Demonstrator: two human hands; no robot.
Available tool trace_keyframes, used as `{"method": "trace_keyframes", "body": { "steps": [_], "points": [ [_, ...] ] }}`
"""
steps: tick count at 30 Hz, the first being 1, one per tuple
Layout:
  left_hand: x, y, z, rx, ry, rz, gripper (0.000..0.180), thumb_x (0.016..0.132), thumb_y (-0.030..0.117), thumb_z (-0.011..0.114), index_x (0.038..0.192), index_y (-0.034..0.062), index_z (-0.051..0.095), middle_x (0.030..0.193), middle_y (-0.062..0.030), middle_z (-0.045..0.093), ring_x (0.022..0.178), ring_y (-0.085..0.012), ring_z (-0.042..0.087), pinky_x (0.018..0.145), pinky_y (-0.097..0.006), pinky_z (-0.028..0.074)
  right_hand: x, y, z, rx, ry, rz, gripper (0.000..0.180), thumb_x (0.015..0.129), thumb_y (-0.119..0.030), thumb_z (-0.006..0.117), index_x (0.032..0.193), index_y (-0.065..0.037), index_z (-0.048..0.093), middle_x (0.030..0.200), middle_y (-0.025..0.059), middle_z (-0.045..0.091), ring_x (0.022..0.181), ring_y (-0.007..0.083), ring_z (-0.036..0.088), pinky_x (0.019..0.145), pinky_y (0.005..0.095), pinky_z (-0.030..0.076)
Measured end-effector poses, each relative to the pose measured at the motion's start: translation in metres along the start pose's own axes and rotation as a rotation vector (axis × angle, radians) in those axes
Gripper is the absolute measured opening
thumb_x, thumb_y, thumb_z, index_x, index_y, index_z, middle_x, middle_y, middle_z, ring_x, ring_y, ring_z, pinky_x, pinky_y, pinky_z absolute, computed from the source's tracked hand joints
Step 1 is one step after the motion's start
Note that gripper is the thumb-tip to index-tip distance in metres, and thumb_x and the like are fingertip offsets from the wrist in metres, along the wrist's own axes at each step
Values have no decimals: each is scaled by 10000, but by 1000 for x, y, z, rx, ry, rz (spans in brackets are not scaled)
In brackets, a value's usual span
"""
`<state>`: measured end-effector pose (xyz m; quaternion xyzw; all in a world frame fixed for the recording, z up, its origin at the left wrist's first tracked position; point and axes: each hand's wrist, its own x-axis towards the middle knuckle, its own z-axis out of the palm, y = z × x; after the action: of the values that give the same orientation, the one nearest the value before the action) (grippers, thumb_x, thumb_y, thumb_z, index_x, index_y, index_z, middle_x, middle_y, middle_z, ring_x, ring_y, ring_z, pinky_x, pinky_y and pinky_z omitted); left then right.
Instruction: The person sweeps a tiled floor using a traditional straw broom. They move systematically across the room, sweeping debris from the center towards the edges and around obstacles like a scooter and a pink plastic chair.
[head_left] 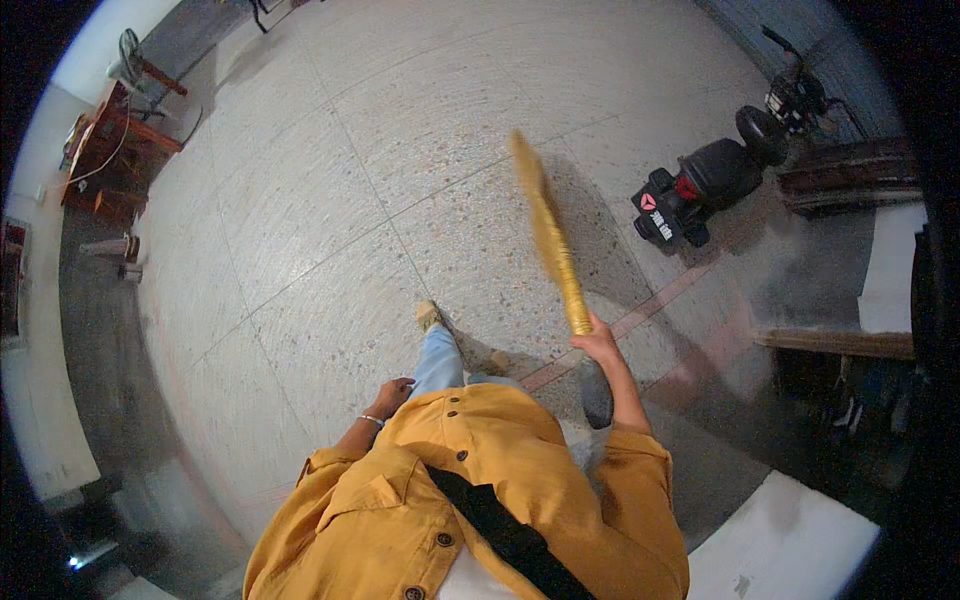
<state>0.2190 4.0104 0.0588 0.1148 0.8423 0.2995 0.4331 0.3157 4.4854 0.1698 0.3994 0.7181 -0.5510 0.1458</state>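
My right hand (pixel 598 342) is closed around a short broom (pixel 560 255) with a yellow, ribbed shaft. Its far end, flatter and straw-coloured, points ahead over the floor and looks slightly blurred. Just below that hand is a dark grey rounded piece (pixel 596 392); I cannot tell whether it belongs to the broom. At my left thigh hangs my left hand (pixel 388 398), a pale band on its wrist. Its fingers are loosely bent, apart from any object, and nothing shows in them.
Speckled floor (pixel 300 210) stretches ahead, crossed by thin joints and a reddish strip (pixel 640 315). At the right stands a black scooter (pixel 720 175) near a dark wooden piece (pixel 850 178). Wooden furniture (pixel 115 150) and a fan (pixel 129 55) stand far left. A pale board (pixel 785 540) lies at lower right.
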Motion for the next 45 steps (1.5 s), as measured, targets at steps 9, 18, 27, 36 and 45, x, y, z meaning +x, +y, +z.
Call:
{"method": "trace_keyframes", "body": {
  "steps": [9,18,27,36,45],
  "points": [
    [15,-40,-14,44,78,64,287,825,185,517,1064,70,625,931,-193,641,853,-344,622,772,-399,494,103,32,7,11,372,311,431,574,-17,706,979,-13,557,819,68,604,700,186,575,603,352,470],
    [19,-62,-51,-116,81,-38,280,833,184,529,1067,63,626,969,-196,636,910,-326,617,792,-391,487,134,-81,202,181,-33,-28,442,587,-49,738,974,-27,526,804,58,575,692,178,569,568,318,471],
    [58,-42,-136,-24,44,-58,297,792,158,529,1058,76,633,901,-212,636,838,-339,625,754,-396,497,145,-229,190,359,-564,0,500,750,-130,665,1201,-39,468,810,63,601,676,160,592,541,324,492],
    [119,-21,-163,-12,38,66,280,797,166,520,1036,80,638,833,-229,630,785,-355,624,724,-406,504,131,-209,104,314,-50,-74,669,683,-43,703,1291,-23,424,932,54,609,790,134,588,682,279,485],
    [167,5,-144,-103,53,22,300,791,191,546,1056,80,634,863,-219,638,814,-350,624,731,-407,505,223,-160,19,315,457,160,535,615,-77,712,1102,-25,495,868,42,582,731,180,581,642,290,463]
  ]
}}
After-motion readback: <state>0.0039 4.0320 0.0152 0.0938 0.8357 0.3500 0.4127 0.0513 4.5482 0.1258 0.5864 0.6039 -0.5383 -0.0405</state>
